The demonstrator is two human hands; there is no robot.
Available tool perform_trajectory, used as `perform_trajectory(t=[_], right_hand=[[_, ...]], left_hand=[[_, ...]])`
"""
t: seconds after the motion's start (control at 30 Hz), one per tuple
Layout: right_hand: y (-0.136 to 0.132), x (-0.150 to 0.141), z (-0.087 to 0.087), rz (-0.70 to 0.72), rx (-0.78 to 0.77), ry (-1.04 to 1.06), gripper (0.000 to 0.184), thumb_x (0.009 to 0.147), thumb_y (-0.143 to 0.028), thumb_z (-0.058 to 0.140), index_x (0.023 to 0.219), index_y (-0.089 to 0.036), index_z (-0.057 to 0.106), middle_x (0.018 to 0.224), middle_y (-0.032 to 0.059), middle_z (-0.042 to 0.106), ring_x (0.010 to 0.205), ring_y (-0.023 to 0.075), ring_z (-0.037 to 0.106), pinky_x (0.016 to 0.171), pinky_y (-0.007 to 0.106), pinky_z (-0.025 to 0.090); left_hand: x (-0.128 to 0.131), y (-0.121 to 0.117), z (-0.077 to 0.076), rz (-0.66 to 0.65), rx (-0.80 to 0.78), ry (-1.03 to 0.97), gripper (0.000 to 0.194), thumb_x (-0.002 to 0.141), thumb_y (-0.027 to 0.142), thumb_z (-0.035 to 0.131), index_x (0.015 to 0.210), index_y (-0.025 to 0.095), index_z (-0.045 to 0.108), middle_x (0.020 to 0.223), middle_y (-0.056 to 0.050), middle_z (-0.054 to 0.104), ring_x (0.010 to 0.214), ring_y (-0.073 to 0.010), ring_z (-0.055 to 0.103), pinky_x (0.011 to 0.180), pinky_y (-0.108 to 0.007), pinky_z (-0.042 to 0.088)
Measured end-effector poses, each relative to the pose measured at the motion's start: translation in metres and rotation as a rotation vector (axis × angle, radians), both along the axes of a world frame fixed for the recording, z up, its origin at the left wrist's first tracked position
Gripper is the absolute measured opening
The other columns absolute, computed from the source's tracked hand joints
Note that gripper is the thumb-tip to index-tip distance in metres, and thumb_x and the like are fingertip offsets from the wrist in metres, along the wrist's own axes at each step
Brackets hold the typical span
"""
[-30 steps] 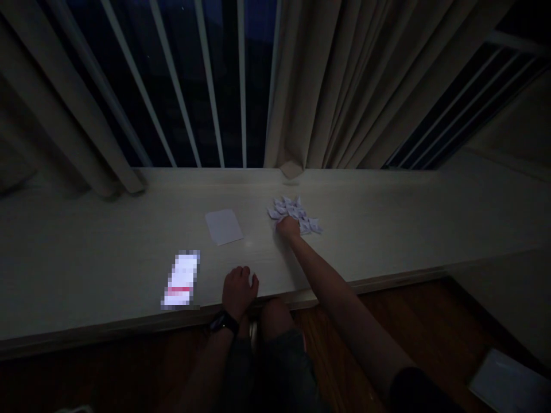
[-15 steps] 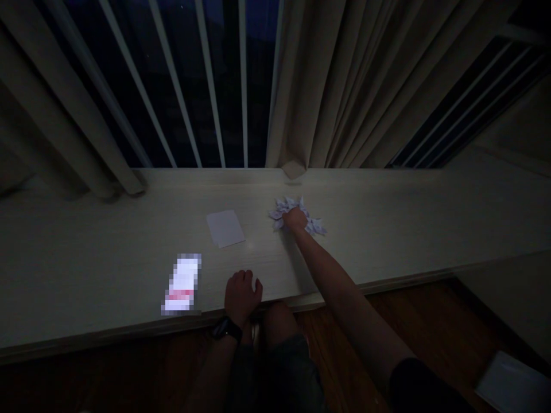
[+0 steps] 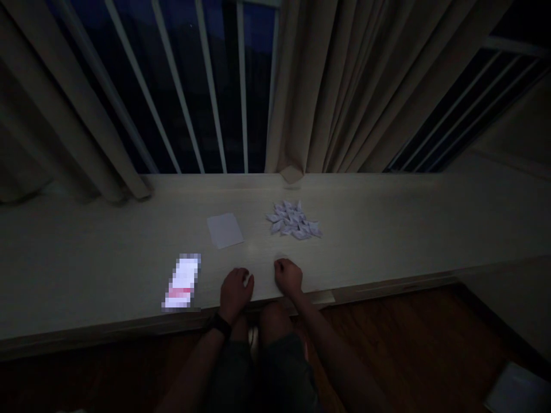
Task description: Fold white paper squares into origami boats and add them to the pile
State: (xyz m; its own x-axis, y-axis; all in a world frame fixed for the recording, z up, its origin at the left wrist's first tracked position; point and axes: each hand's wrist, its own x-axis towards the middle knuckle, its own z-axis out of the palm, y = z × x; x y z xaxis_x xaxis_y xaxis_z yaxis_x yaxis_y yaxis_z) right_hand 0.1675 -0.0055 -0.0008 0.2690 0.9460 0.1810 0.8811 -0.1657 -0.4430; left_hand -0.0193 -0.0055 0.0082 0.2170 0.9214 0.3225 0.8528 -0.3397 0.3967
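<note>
My left hand point(image 3: 236, 291) rests near the front edge of the pale sill point(image 3: 387, 223), its fingers loosely bent and the thumb apart; nothing shows in it. To its right, my right hand point(image 3: 288, 276) lies on the sill with the fingers curled in, and I see nothing held there. Beyond my right hand sits a cluster of folded white paper pieces point(image 3: 293, 220), pointed at their ends and set close together. A small stack of square white paper sheets point(image 3: 225, 230) lies left of that cluster, beyond my left hand.
At the left, a phone with a lit, blurred-out screen point(image 3: 183, 281) lies on the sill. Beige curtains point(image 3: 318, 86) and a barred dark window point(image 3: 206, 86) stand behind. Below the sill edge is a wooden floor point(image 3: 387, 338), with a pale flat object point(image 3: 519, 387) at lower right.
My right hand has drawn back from the folded paper pieces to the front of the sill, uncovering them. My left hand has barely moved. The view has shifted slightly.
</note>
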Motion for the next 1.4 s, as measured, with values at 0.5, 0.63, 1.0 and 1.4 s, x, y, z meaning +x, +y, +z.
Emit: perform_trajectory(t=[0.5, 0.63, 1.0, 1.4], right_hand=[[0.011, 0.001, 0.002, -0.075, -0.095, -0.032, 0.034, 0.094, -0.037, 0.037, 0.093, -0.017, 0.065, 0.079, 0.0078, 0.066, 0.067, 0.0154, 0.058, 0.061, 0.026, 0.029], [0.01, 0.002, 0.002, -0.074, -0.09, -0.038, 0.035, 0.094, -0.037, 0.037, 0.093, -0.017, 0.065, 0.079, 0.0082, 0.066, 0.065, 0.015, 0.057, 0.06, 0.026, 0.028], [0.01, 0.001, 0.003, -0.08, -0.1, -0.058, 0.033, 0.094, -0.037, 0.036, 0.094, -0.018, 0.064, 0.079, 0.0073, 0.066, 0.065, 0.0153, 0.058, 0.06, 0.026, 0.028], [0.007, 0.001, 0.005, -0.051, -0.06, 0.022, 0.03, 0.091, -0.032, 0.042, 0.109, -0.02, 0.062, 0.087, 0.0063, 0.066, 0.075, 0.0164, 0.059, 0.066, 0.026, 0.035]], left_hand=[[-0.055, 0.142, 0.019, -0.128, -0.094, 0.487, 0.048, 0.091, 0.038, 0.046, 0.131, 0.012, 0.045, 0.137, -0.021, 0.045, 0.115, -0.0295, 0.052, 0.093, -0.039, 0.041], [-0.057, 0.139, 0.016, -0.177, -0.052, 0.553, 0.038, 0.093, 0.032, 0.041, 0.125, 0.014, 0.05, 0.132, -0.019, 0.049, 0.112, -0.0281, 0.054, 0.091, -0.039, 0.042], [-0.048, 0.132, 0.037, -0.145, -0.155, 0.646, 0.027, 0.09, 0.013, 0.036, 0.108, 0.01, 0.056, 0.097, -0.018, 0.066, 0.087, -0.0266, 0.064, 0.072, -0.036, 0.046], [-0.01, 0.064, 0.037, -0.197, -0.19, 0.346, 0.037, 0.091, 0.043, 0.042, 0.091, 0.014, 0.065, 0.086, -0.015, 0.068, 0.082, -0.0242, 0.063, 0.071, -0.031, 0.04]])
